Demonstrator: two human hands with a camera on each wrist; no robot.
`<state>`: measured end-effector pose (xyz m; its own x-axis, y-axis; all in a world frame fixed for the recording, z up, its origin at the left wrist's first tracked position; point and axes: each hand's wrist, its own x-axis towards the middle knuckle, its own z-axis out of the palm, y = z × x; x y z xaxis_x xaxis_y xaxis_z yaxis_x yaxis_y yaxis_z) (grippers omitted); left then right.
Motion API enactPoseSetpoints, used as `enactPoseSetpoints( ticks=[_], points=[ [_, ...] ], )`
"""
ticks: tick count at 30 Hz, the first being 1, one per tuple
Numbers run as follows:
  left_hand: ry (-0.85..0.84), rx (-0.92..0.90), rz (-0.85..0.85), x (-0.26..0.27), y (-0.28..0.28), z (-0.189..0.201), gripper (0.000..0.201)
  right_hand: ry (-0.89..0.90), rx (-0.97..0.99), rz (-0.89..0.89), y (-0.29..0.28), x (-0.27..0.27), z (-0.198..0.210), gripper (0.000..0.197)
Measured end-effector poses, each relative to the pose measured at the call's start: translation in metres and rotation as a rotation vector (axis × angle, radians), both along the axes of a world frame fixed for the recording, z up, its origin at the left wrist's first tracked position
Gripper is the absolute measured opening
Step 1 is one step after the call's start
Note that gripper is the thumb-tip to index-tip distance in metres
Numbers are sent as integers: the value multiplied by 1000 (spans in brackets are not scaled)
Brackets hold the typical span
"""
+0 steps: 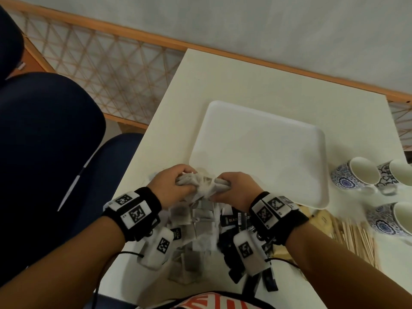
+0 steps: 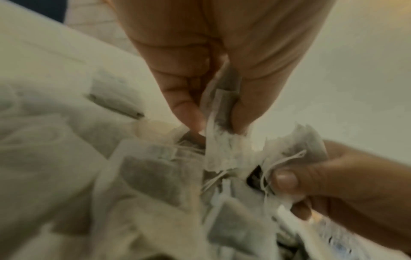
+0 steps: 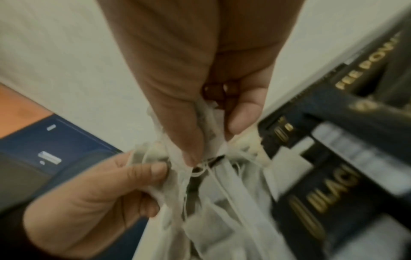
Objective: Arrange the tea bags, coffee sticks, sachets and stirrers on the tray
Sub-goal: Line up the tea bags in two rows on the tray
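Both hands' grip point(image 1: 201, 186) bunching tea bags point(image 1: 200, 221), tray point(image 1: 267, 139) beyond

Black wristbands point(image 1: 142, 210) carry white tagged marker blocks point(image 1: 244, 249) with thin black cables point(image 1: 107, 266); bare forearms, orange-white patterned shirt point(image 1: 200, 303).

Both forearms reach forward, the left hand point(image 1: 172, 183) and right hand point(image 1: 236, 188) close together, fingers curled in a grip.

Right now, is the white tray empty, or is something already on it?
Empty. The head view shows the tray bare; the tea bags are off it, gripped by the left hand and right hand.
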<state>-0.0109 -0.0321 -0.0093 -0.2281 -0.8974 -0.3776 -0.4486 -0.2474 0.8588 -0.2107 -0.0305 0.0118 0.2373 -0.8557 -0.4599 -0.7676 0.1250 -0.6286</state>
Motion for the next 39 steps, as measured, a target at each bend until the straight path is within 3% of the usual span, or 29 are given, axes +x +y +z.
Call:
enactPoseSetpoints(
  ticks=[4,9,11,13,15,17,21,25,28,31,34,39],
  points=[
    [188,205,33,1,-1,3,28,-132,-11,-88,-5,-3,16,15],
    [384,443,89,-9,-2,9,19,-133,-241,-134,-14,3,25,12],
    [520,555,171,-15,-3,12,15,-96,-329,-84,-14,9,22,10],
    [602,629,234,-18,-7,15,28,-71,-377,21,-13,15,14,8],
    [658,663,278,-20,-12,16,39,-96,-353,136,-8,17,7,23],
    [662,650,272,-20,-15,14,42,-164,-325,214,-3,15,2,48],
    [636,535,182,-17,-16,6,47,-288,-309,250,3,7,8,45],
    [753,548,212,-15,-18,1,44,-457,-120,-19,0,-4,7,49],
    [736,527,210,-14,-20,-4,40,-581,-97,-254,-11,-6,6,33],
    [702,469,168,-17,-23,-6,36,-370,-197,-231,-23,-11,8,20],
    [626,383,186,-22,-25,-5,24,-252,-119,-161,-28,-10,12,37],
    [583,355,138,-24,-30,-7,47,-212,-135,-117,-31,-9,18,20]
  ],
)
